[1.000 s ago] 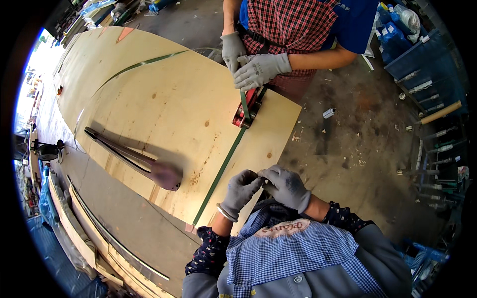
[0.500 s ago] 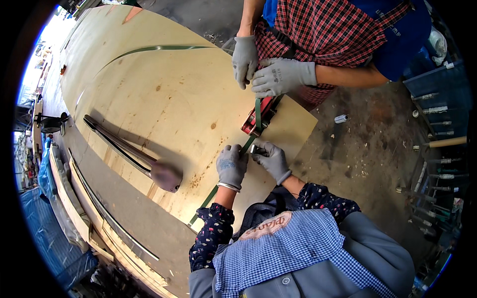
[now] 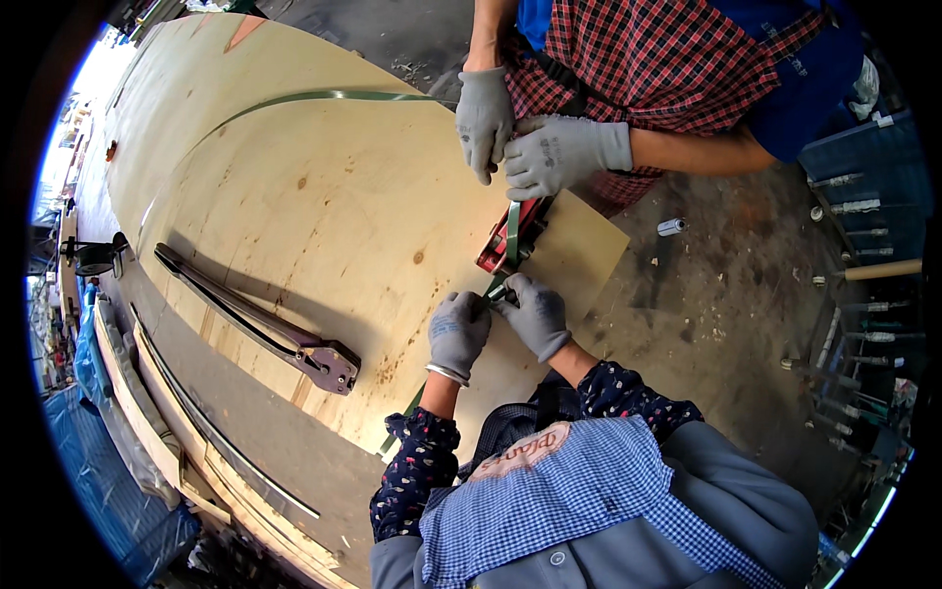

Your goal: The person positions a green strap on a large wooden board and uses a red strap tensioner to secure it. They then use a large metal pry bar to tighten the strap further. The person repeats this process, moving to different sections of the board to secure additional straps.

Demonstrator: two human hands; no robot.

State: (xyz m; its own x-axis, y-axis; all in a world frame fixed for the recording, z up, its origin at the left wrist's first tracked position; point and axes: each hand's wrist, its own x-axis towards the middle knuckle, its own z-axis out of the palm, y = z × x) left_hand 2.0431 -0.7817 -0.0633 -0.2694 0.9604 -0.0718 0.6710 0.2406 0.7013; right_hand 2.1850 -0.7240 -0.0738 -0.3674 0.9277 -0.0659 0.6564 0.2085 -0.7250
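My left hand (image 3: 458, 334), in a grey glove, is closed on a flat green strap (image 3: 417, 402) that runs across the plywood sheet (image 3: 324, 211). Beside it, my right hand (image 3: 537, 316), also gloved, pinches a small shiny metal clip (image 3: 501, 294) at the strap. Just beyond my fingers the strap enters a red strap tensioner (image 3: 494, 255). A co-worker's two gloved hands (image 3: 554, 157) rest at its far end and partly hide it. To my left a long-handled crimping tool (image 3: 329, 365) lies on the plywood, its handles pointing away to the far left.
Another length of green strap (image 3: 343, 95) arches over the far part of the sheet. Long wooden strips (image 3: 211, 471) and blue plastic sheeting (image 3: 103, 481) lie at the left. A small can (image 3: 671, 227) is on the floor at right, near a rack of rods (image 3: 868, 294).
My right hand has brought the metal clip up and left against the strap. The crimping tool's head, blurred before, now lies sharp and slightly nearer me. The co-worker's hands have hardly moved.
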